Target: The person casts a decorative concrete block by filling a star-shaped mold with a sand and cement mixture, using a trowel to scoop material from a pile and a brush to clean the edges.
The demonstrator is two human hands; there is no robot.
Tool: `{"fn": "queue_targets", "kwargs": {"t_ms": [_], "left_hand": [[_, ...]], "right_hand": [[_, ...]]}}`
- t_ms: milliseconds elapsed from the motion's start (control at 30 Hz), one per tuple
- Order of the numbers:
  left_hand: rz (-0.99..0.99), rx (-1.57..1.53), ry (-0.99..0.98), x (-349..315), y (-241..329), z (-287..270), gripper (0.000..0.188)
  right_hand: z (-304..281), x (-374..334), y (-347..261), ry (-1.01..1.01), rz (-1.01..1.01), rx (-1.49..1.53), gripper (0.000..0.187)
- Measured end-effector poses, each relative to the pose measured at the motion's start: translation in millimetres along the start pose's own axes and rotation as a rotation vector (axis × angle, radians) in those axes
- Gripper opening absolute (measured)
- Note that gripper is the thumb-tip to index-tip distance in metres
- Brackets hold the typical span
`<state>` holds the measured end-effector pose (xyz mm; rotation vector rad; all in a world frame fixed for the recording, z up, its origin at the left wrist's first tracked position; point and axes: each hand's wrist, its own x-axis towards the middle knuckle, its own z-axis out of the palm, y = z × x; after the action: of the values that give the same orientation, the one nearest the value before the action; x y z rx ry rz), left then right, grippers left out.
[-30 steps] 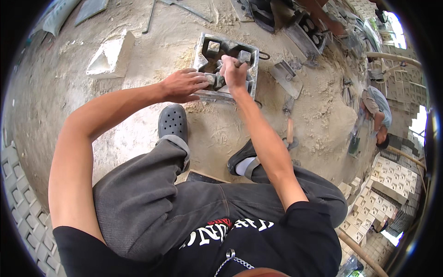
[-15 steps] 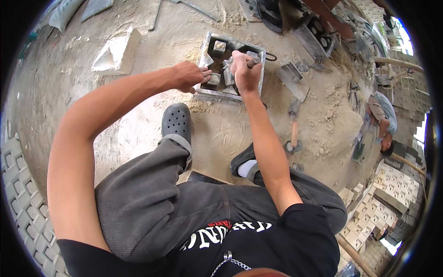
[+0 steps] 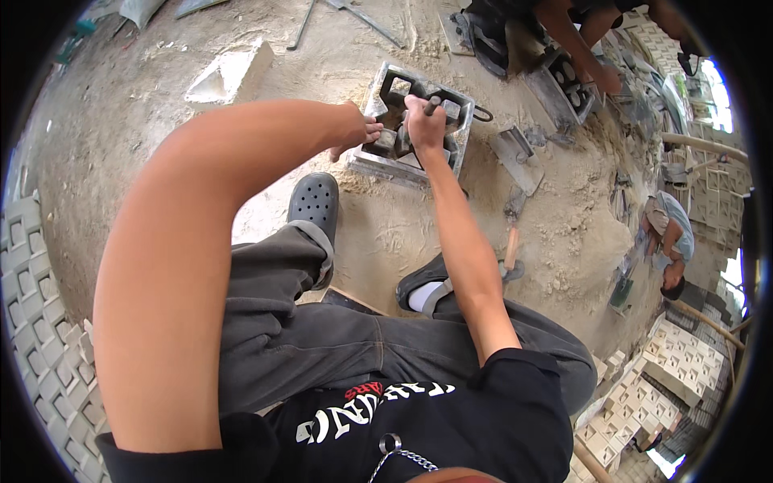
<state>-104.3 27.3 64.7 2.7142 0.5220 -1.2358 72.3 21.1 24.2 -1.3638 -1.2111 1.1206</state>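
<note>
**Both Hands at Metal Mould on Sandy Ground**

Head view: A square metal mould (image 3: 415, 121) with several cavities lay flat on the sandy ground (image 3: 145, 137), just beyond the person's black clog (image 3: 314, 201). This mould serves as the landmark for all positions below.

The left hand (image 3: 354, 133) rested against the mould's left edge, its fingers (image 3: 372, 129) loosely curled and touching the frame; whether they gripped anything could not be determined. The right hand (image 3: 423, 121) was positioned over the centre of the mould, fingers pressed together in a fist around a short dark handle (image 3: 432, 103) that projected upward from the grasp.

A pale concrete block (image 3: 229, 72) lay well to the left of the mould. A trowel (image 3: 515, 157) lay just to the right of it, and a hammer with a wooden handle (image 3: 510, 245) lay on the near right, beside the person's other shoe (image 3: 423, 290). Beyond the mould on the right, another person's hand (image 3: 604, 76) was at a second mould (image 3: 568, 80). Stacks of patterned pale blocks (image 3: 676, 362) stood far to the near right of the mould.
</note>
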Motion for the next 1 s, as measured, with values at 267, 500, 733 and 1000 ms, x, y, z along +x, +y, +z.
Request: {"fn": "queue_targets", "kwargs": {"t_ms": [267,500,733,1000], "left_hand": [[-0.052,-0.011,-0.156,-27.0,14.1,-52.8,0.101],[-0.203,-0.103,-0.151,-52.3,4.8,-34.3,0.093],[-0.236,-0.22,0.055,-44.2,44.4,8.5,0.101],[-0.166,-0.245,-0.062,-36.1,30.7,-16.6,0.105]], "right_hand": [[4.4,-22.6,0.2,0.238,-0.193,0.023,0.041],[0.5,-36.8,-59.3,0.184,0.0,0.207,0.043],[11.1,-16.4,5.3,0.099,0.128,-0.045,0.039],[-4.2,-39.0,20.6,0.11,-0.043,0.037,0.044]]}}
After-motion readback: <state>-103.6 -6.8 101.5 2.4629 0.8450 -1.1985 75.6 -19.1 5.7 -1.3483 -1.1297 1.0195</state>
